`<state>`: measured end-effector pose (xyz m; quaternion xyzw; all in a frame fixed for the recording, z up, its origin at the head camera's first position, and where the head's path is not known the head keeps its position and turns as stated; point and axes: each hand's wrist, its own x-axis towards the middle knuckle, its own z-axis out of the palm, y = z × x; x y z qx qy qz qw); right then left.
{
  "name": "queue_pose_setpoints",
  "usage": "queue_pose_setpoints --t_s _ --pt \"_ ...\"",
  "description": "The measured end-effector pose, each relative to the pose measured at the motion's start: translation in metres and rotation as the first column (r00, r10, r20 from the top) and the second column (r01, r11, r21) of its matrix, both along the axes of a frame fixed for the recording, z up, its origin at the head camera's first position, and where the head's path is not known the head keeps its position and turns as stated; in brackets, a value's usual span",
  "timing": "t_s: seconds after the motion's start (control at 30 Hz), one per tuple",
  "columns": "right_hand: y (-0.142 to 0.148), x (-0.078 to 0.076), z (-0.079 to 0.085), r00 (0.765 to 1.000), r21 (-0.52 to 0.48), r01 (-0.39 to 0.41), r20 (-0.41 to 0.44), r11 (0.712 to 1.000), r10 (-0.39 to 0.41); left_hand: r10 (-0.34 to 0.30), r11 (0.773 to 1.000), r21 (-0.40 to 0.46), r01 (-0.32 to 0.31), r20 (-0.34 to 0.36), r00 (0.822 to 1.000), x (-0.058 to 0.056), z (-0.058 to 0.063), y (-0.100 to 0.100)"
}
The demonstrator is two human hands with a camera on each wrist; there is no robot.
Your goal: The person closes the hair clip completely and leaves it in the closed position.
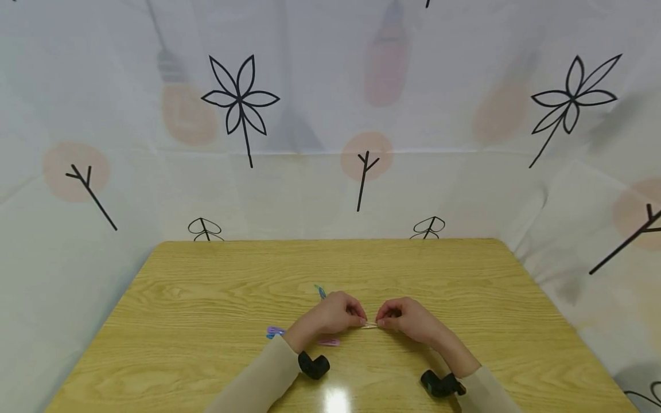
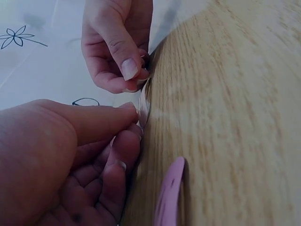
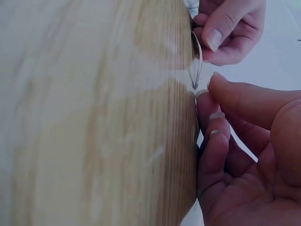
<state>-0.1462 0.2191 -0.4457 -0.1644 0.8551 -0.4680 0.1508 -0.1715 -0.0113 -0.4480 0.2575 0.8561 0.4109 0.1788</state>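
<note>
My left hand (image 1: 338, 312) pinches one end of a pale, slim snap hair clip (image 3: 198, 56) between thumb and fingertips, low over the wooden table. Its two thin strips stand apart in the middle and meet at a pointed tip. At that tip is my right hand (image 1: 410, 321), index fingertip right beside it. The right fingers are loosely bent, with the thumb a little off the tip in the right wrist view. A pink hair clip (image 2: 170, 195) lies on the table beside the left hand, partly hidden by the left wrist in the head view.
On the wooden table (image 1: 206, 281), purple and blue hair clips (image 1: 275, 331) lie left of the left forearm. Beyond the left hand lies a blue-green clip (image 1: 321, 291), partly covered. White cloth (image 1: 310, 195) with plant drawings hangs behind the table and at its sides.
</note>
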Motion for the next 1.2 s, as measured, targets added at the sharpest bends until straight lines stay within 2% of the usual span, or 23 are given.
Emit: queue_pose_setpoints --t_s 0.4,0.7,0.87,1.03,1.2 --pt "-0.001 0.003 0.004 0.999 -0.002 0.033 -0.003 0.999 -0.033 -0.001 1.0 -0.005 0.001 0.024 1.0 0.003 0.011 -0.001" --pt "-0.003 0.004 0.008 0.998 0.001 0.035 -0.044 0.999 -0.035 -0.01 0.998 0.057 0.009 0.031 0.999 0.001 0.008 -0.004" --pt "-0.005 0.002 0.011 0.997 -0.024 0.058 -0.054 0.998 -0.059 -0.031 0.993 0.114 0.026 0.043 0.999 0.003 0.012 -0.006" --pt "-0.01 -0.002 0.012 0.992 -0.021 0.069 -0.108 0.997 -0.071 -0.047 0.991 0.123 0.044 0.021 0.999 0.0 0.02 -0.009" --pt "-0.018 -0.006 0.012 0.981 -0.016 0.091 -0.168 0.996 -0.092 -0.035 0.994 0.102 0.037 -0.022 0.999 -0.008 0.026 -0.013"
